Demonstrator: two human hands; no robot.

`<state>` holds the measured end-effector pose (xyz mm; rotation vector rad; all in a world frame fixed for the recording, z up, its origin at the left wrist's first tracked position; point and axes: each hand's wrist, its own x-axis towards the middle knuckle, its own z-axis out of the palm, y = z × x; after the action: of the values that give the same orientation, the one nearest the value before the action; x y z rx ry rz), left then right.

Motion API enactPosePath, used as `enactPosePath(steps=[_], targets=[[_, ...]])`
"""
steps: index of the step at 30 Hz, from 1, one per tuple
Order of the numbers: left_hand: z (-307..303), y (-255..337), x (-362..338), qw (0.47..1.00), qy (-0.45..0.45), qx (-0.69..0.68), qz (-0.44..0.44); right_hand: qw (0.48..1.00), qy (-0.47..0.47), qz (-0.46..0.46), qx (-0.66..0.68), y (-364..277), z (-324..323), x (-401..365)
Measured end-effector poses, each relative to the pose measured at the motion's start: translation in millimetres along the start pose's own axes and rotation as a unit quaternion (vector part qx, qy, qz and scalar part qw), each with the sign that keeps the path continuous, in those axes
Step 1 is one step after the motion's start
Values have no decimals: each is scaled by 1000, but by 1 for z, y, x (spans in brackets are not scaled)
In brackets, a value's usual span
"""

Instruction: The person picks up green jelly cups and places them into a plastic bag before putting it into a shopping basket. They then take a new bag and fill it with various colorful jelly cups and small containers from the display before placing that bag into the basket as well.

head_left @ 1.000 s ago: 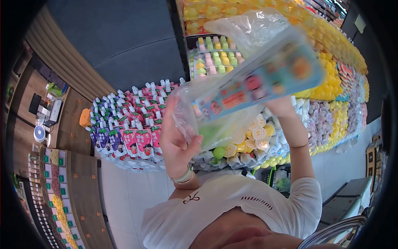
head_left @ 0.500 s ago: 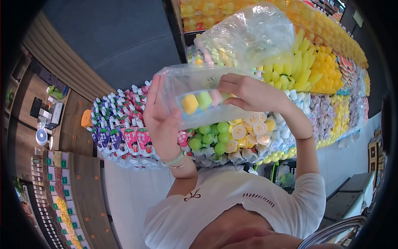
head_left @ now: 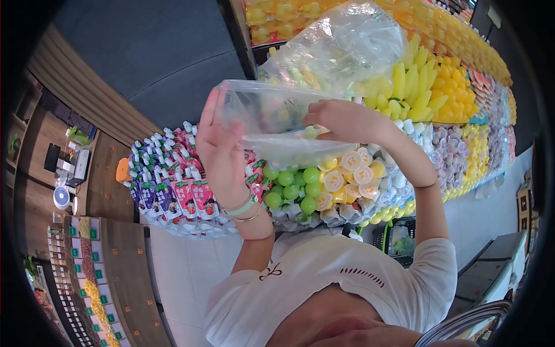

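Observation:
My left hand (head_left: 222, 156), with a green band and a thin bracelet on its wrist, holds the mouth of a clear plastic bag (head_left: 272, 98), fingers and thumb stretching it apart. The bag's crinkled body (head_left: 352, 43) extends up and to the right over the display. My right hand (head_left: 347, 121) reaches into the bag's mouth with its fingers pinched together. A yellow-green bit of the pack of coloured cubes (head_left: 315, 132) shows at its fingertips; the rest is hidden by the hand and the bag's film.
Around my hands is a packed display: spouted pouches (head_left: 173, 185) on the left, green balls (head_left: 295, 188) and yellow cups (head_left: 352, 176) below, yellow banana-shaped packs (head_left: 413, 87) on the right. A dark basket (head_left: 399, 237) sits beyond it, near my right elbow. Wooden shelving (head_left: 121, 260) stands at far left.
The pack, with its yellow, green and pink cubes in plain view before, has gone into the bag and is mostly hidden. My left hand has shifted slightly left, and the bag's mouth looks wider.

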<state>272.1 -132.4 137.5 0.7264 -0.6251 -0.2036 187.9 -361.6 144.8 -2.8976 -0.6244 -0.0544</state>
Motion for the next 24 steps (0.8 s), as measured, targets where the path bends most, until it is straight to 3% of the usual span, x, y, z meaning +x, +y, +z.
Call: enactPosePath(steps=[2, 5, 8, 11, 14, 17, 21, 23, 24], targets=[[4, 3, 3, 999, 17, -49, -14, 999, -27, -2, 43, 2, -11, -1], [15, 7, 0, 997, 51, -58, -17, 986, -102, 93, 90, -8, -41, -9], [15, 6, -5, 998, 53, -26, -5, 968, -112, 27, 222, 0, -47, -27], [11, 8, -13, 999, -1, 45, 8, 991, -122, -22, 45, -9, -55, -37], [10, 3, -5, 991, -12, 130, 8, 983, 93, 55, -150, -5, -48, -47], [16, 2, 6, 991, 17, 131, -21, 957, 201, 121, -173, 3, -47, -43], [8, 4, 8, 983, -173, 41, -40, 994, 89, 47, -40, -2, -51, -48], [12, 1, 11, 986, -161, 17, -45, 999, 51, -10, 3, -9, -53, -50], [16, 0, 16, 993, -107, 43, -39, 998, 45, -22, 45, -14, -51, -48]])
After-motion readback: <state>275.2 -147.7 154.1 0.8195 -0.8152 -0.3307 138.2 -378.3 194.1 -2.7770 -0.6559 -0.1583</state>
